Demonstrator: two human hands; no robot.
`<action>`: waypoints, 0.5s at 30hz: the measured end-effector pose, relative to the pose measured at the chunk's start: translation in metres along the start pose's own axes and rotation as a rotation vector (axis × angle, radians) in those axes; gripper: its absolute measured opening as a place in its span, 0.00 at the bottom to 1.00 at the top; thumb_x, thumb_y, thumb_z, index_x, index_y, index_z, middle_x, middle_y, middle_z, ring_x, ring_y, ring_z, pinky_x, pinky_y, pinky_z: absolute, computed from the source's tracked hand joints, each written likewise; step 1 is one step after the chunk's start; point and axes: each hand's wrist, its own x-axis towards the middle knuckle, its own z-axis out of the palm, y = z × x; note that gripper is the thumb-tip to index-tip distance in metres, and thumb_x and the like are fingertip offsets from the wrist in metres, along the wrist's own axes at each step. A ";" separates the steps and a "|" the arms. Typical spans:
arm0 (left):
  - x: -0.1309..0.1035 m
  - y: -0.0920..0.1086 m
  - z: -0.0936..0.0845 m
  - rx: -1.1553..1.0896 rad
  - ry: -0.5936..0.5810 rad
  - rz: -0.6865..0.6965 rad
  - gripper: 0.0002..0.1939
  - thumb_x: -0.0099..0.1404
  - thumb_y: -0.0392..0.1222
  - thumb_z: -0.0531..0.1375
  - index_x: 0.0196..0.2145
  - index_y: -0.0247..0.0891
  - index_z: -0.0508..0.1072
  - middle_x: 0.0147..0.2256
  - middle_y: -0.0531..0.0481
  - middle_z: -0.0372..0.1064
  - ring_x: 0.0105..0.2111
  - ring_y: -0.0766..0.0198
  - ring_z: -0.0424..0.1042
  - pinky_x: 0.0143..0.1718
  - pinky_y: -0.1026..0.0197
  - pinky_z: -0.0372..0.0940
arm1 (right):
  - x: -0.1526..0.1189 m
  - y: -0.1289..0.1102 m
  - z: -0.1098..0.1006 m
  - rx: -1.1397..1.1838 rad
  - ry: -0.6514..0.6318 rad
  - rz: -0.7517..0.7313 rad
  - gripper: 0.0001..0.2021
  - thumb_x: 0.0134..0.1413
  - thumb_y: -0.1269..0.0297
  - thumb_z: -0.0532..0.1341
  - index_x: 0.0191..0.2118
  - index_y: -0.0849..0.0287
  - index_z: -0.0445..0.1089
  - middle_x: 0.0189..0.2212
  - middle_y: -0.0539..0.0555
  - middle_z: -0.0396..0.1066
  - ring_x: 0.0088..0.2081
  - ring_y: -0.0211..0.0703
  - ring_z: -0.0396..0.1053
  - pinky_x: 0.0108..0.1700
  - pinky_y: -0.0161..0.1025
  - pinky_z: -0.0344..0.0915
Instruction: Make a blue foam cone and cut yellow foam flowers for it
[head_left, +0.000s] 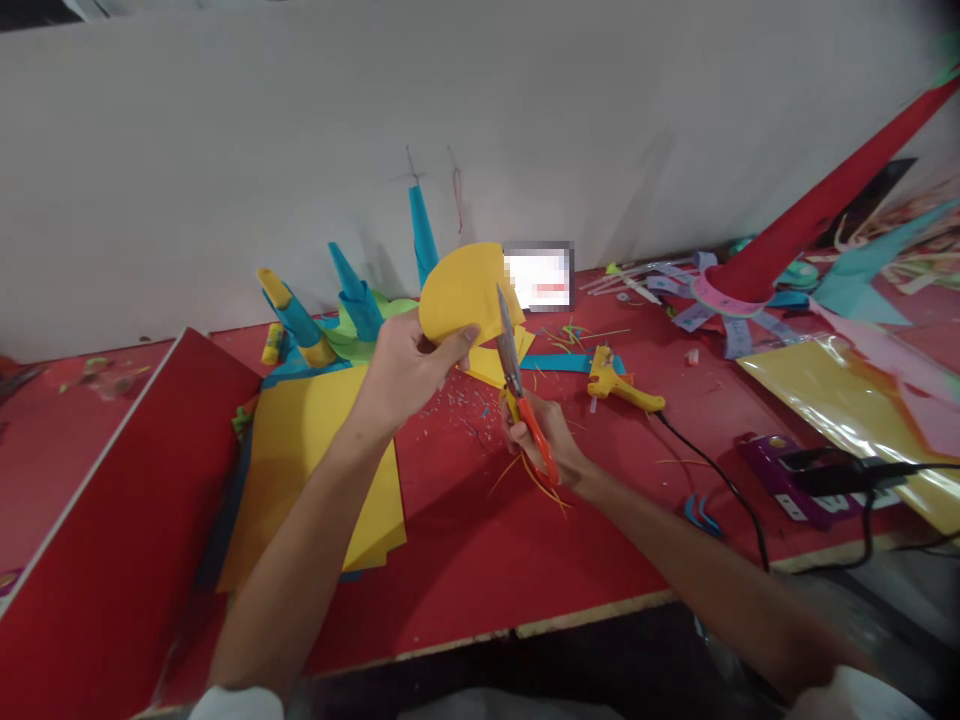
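Note:
My left hand (412, 365) is closed on a rounded piece of yellow paper (463, 290), its thumb lying over the lower edge. In my right hand (551, 437) are scissors (517, 375) with orange and yellow handles, their blades pointing up. The blades lie at the right side of the yellow paper, overlapping it; I cannot tell whether they are cutting at this moment. Beneath the paper, more yellow paper pieces (487, 365) rest on the red table (457, 590). Thin yellow trimmings (551, 490) hang or lie just under the scissors.
Yellow sheets (315, 450) are stacked at left beside a red upright panel (127, 520). Blue paper cones (358, 300) stand at the back. A yellow glue gun (619, 382) with a black cord lies right, near a purple power strip (795, 480) and a tall red cone (825, 200).

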 end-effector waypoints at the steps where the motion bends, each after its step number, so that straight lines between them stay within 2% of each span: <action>1: 0.000 0.000 0.002 -0.019 0.006 -0.002 0.20 0.68 0.49 0.66 0.22 0.37 0.73 0.19 0.52 0.67 0.17 0.71 0.60 0.19 0.64 0.55 | -0.001 0.000 0.001 0.023 -0.006 0.004 0.36 0.57 0.19 0.55 0.35 0.53 0.63 0.23 0.46 0.64 0.23 0.39 0.63 0.27 0.39 0.60; 10: -0.003 -0.005 0.012 -0.078 0.024 -0.003 0.21 0.70 0.54 0.66 0.24 0.38 0.73 0.20 0.52 0.68 0.18 0.71 0.62 0.20 0.63 0.59 | -0.001 0.002 0.001 0.116 -0.011 0.021 0.34 0.57 0.21 0.57 0.35 0.52 0.63 0.21 0.45 0.63 0.21 0.39 0.63 0.25 0.39 0.60; 12: -0.002 -0.006 0.009 -0.055 0.040 0.012 0.20 0.69 0.56 0.67 0.29 0.38 0.75 0.25 0.51 0.72 0.22 0.69 0.67 0.23 0.64 0.63 | 0.000 0.000 0.001 0.097 -0.014 0.019 0.34 0.58 0.21 0.57 0.35 0.52 0.63 0.21 0.46 0.63 0.21 0.39 0.62 0.25 0.39 0.60; 15: 0.001 -0.007 0.002 -0.047 0.125 0.055 0.19 0.68 0.58 0.68 0.37 0.39 0.77 0.34 0.49 0.77 0.32 0.64 0.74 0.30 0.64 0.70 | 0.000 -0.003 0.000 0.018 -0.021 0.008 0.33 0.58 0.22 0.58 0.34 0.53 0.62 0.22 0.46 0.64 0.22 0.38 0.61 0.26 0.39 0.59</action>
